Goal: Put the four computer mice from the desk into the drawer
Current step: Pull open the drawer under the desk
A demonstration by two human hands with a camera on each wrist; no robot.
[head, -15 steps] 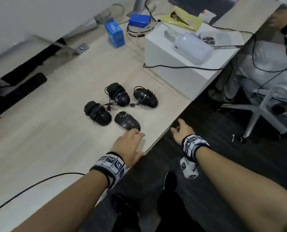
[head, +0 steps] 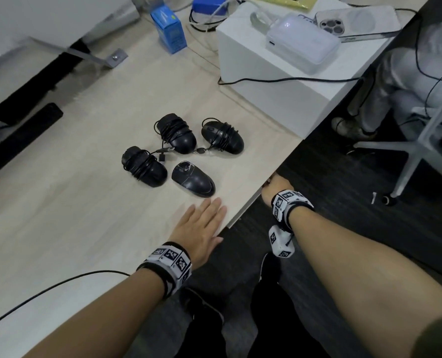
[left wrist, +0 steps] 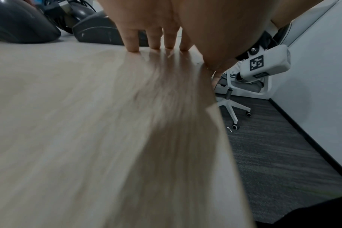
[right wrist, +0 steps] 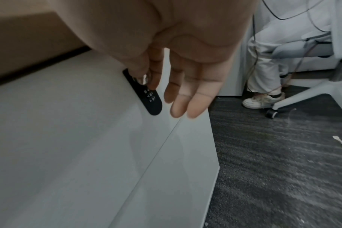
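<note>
Desk (head: 85, 202) bears four mice (head: 182, 151); left hand (head: 201, 228) flat.

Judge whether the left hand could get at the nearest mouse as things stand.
Probably yes: the left hand lies flat on the desk just short of the uncorded mouse, with only bare desktop between them.
</note>
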